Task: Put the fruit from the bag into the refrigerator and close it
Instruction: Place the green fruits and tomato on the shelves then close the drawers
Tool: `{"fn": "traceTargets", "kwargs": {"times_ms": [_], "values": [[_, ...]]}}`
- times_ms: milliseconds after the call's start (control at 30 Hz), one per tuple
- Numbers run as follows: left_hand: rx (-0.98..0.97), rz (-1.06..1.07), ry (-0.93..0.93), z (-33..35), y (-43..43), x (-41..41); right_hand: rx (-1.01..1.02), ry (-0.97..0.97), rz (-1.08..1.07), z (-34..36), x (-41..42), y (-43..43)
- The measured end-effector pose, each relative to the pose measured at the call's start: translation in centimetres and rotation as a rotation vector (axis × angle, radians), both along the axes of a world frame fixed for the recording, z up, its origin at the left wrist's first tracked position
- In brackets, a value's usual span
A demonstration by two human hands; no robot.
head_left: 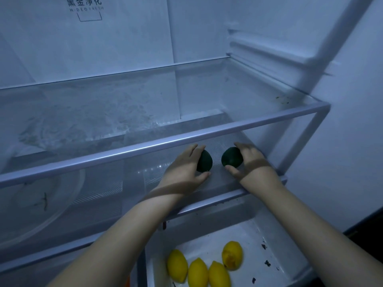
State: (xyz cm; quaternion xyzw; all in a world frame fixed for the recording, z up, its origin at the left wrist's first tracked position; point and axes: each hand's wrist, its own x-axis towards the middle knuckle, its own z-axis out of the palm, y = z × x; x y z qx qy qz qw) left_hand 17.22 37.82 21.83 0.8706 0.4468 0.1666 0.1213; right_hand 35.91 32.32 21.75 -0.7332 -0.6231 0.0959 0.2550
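Left hand (186,169) grips one dark green oval fruit (205,164), right hand (251,162) its twin (231,157) at three o'clock; both on ribbed glass shelf (116,183), likely steadied against rolling.

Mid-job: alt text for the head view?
The left hand grips one dark green round fruit and the right hand a second green fruit, on a ribbed clear refrigerator shelf. Four yellow lemons lie in the white drawer below.
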Motion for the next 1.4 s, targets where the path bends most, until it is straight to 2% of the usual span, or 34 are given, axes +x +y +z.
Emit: {"fn": "traceTargets", "kwargs": {"times_ms": [467,700,967,1133,1400], "values": [[0.107,0.142,0.037,3.7,-7.0,-2.5,0.224,-0.129,0.134,4.2,-1.3,-6.3],[0.249,0.216,0.045,5.5,-15.7,-4.0,0.304,-0.123,0.284,5.7,-2.1,-12.4],[0.364,0.378,0.148,4.5,-27.6,-6.5,0.343,-0.113,0.493,4.1,-4.0,-20.5],[0.357,0.525,0.246,4.1,-34.8,-10.2,0.355,-0.090,0.651,4.0,-8.2,-23.8],[0.339,0.893,0.329,5.8,-47.5,-19.6,0.389,-0.054,1.011,5.1,-21.0,-29.6]]}}
